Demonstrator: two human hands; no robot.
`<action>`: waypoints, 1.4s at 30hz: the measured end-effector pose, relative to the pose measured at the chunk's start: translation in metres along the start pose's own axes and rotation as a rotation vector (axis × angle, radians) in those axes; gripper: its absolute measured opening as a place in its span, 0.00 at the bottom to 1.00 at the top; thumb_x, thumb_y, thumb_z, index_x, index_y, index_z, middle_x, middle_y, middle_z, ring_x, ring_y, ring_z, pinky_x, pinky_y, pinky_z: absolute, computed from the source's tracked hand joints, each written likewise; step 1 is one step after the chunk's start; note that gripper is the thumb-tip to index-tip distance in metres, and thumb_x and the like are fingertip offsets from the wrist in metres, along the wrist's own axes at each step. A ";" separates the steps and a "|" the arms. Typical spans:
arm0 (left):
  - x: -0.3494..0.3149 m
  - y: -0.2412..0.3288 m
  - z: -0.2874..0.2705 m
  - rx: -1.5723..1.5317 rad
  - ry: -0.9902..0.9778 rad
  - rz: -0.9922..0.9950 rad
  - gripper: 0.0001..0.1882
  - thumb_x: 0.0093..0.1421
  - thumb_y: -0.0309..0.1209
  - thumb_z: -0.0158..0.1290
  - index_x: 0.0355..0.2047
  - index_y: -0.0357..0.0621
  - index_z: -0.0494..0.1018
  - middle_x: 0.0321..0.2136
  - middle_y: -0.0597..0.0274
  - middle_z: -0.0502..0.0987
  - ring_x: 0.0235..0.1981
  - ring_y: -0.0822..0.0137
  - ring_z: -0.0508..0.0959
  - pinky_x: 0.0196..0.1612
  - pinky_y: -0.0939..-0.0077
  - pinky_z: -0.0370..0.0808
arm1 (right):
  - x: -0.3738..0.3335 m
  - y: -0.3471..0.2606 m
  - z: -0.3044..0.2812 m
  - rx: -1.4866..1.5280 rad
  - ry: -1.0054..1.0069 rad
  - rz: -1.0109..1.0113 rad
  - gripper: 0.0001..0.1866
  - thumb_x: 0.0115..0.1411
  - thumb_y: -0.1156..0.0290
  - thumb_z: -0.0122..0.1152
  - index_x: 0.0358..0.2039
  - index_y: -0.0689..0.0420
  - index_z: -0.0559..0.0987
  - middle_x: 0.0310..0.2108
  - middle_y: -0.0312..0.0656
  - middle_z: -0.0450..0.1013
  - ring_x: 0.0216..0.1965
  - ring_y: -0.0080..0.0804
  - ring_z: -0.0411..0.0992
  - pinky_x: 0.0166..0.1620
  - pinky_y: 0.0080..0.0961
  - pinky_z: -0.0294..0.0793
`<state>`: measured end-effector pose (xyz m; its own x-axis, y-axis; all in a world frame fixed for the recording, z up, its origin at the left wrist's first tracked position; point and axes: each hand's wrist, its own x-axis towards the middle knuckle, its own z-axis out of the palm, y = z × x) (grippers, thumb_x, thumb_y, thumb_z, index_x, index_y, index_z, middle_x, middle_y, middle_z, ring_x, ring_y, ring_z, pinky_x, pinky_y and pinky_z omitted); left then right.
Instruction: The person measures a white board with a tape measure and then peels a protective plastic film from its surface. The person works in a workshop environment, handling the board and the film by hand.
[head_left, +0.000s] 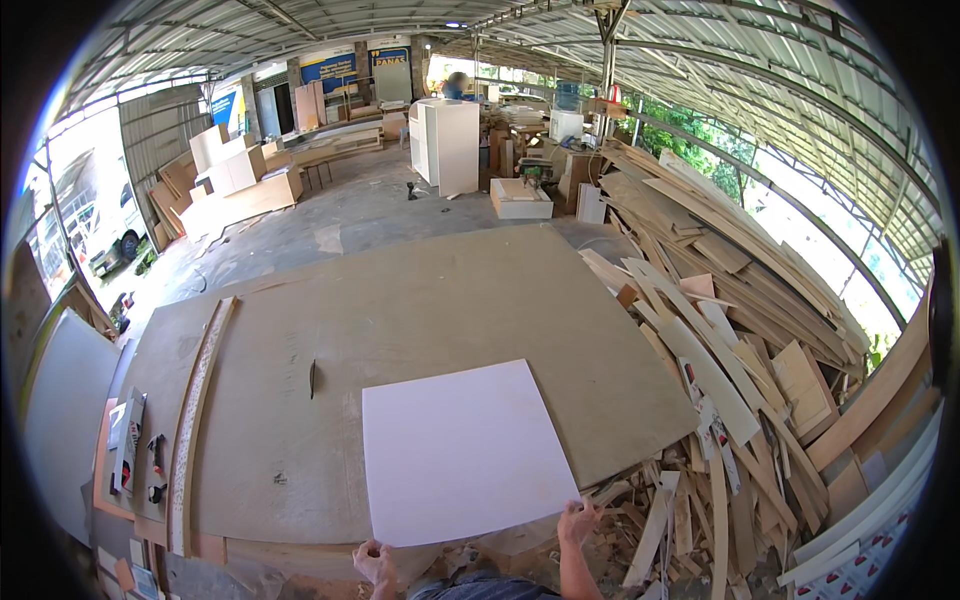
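A white, nearly square panel (460, 450) lies on a large grey-brown board (430, 290) that serves as a tabletop. Its near edge reaches the table's front edge. At the panel's near left corner, my left hand (374, 562) is closed with fingers pinching the edge. My right hand (578, 522) grips the near right corner, thumb on top. The undersides of both corners are hidden from view.
Along the table's left side lie a long narrow wooden strip (200, 430), a hammer-like tool (156, 453) and a long box (128, 440). Scrap wood (740, 380) is heaped on the right. Beyond stand a white cabinet (455, 148) and a person (457, 86).
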<state>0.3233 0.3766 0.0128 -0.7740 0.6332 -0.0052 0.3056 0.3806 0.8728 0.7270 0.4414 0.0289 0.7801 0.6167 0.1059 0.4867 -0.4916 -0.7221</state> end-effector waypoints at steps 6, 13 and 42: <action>-0.002 -0.005 0.000 0.003 0.040 0.056 0.14 0.45 0.15 0.69 0.34 0.35 0.86 0.31 0.57 0.76 0.29 0.63 0.76 0.35 0.67 0.75 | -0.003 -0.001 -0.006 -0.183 -0.095 -0.127 0.08 0.60 0.73 0.67 0.34 0.67 0.83 0.41 0.52 0.74 0.48 0.50 0.70 0.51 0.44 0.71; 0.005 -0.011 0.004 -0.102 -0.019 0.022 0.08 0.55 0.15 0.64 0.23 0.27 0.76 0.29 0.58 0.71 0.29 0.68 0.75 0.31 0.71 0.72 | 0.001 0.008 0.005 -0.214 -0.041 -0.245 0.08 0.59 0.73 0.67 0.28 0.66 0.84 0.37 0.49 0.74 0.48 0.48 0.71 0.52 0.43 0.71; 0.004 -0.016 0.001 0.156 -0.028 0.307 0.08 0.58 0.21 0.62 0.22 0.31 0.79 0.27 0.55 0.70 0.29 0.57 0.71 0.35 0.62 0.68 | 0.007 0.005 0.007 -0.407 -0.058 -0.296 0.09 0.59 0.70 0.67 0.30 0.65 0.86 0.38 0.51 0.75 0.49 0.48 0.71 0.54 0.41 0.71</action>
<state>0.3158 0.3739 -0.0012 -0.6175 0.7519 0.2308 0.6050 0.2665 0.7503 0.7316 0.4476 0.0209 0.5678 0.7934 0.2193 0.8066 -0.4831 -0.3406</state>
